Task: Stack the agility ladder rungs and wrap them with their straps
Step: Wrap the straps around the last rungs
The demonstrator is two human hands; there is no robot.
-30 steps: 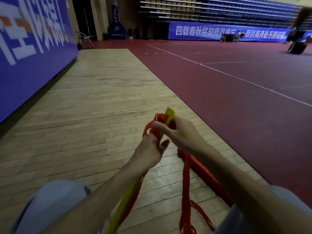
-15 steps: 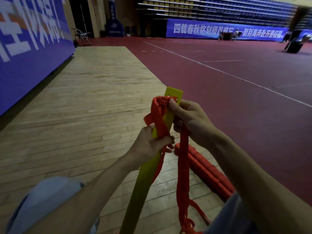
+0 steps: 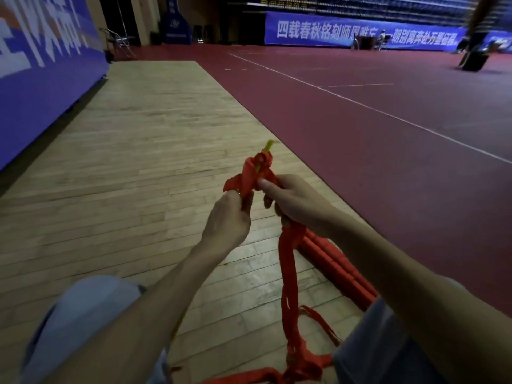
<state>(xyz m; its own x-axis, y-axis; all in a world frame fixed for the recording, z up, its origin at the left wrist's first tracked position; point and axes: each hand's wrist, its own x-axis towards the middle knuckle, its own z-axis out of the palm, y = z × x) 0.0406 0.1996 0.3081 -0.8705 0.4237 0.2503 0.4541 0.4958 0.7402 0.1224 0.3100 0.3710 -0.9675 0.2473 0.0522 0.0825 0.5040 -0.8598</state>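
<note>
Change since half a second back: the yellow-green flat plastic rung [image 3: 268,146], which then showed its broad face, now stands edge-on, with only a narrow tip clear of the wrap. Both hands have dropped lower and reached further out over the floor.

Item 1, left hand [image 3: 227,220]. Grip clamped, with the fingers curled round the rung just below its wrapped end and the thumb pinching a fold of strap against it. The shaft below is mostly hidden behind the forearm.

Item 2, right hand [image 3: 293,200]. Grip clamped on the red woven webbing strap [image 3: 256,173]. The thumb presses flat on the band at the wrap, and the other fingers curl round the length that drops from the palm.

Item 3, the rung. Held in the air between the two hands, long axis near upright, tip leaning away from the person. The wrap sits directly above the left hand and just beside the right thumb. The right hand is nearer the free strap, so by my judgement the next turn round the rung's axis falls to it, while the left steadies.

Item 4, strap tail [image 3: 288,273]. Hangs slack from the right hand to a tangle on the floor by the knees.

Item 5, red ribbed bundle [image 3: 335,264]. Lies on the pale wooden plank floor [image 3: 138,162] just beside the tail, along the edge of the dark red court surface [image 3: 388,162]. Its make-up cannot be told.
</note>
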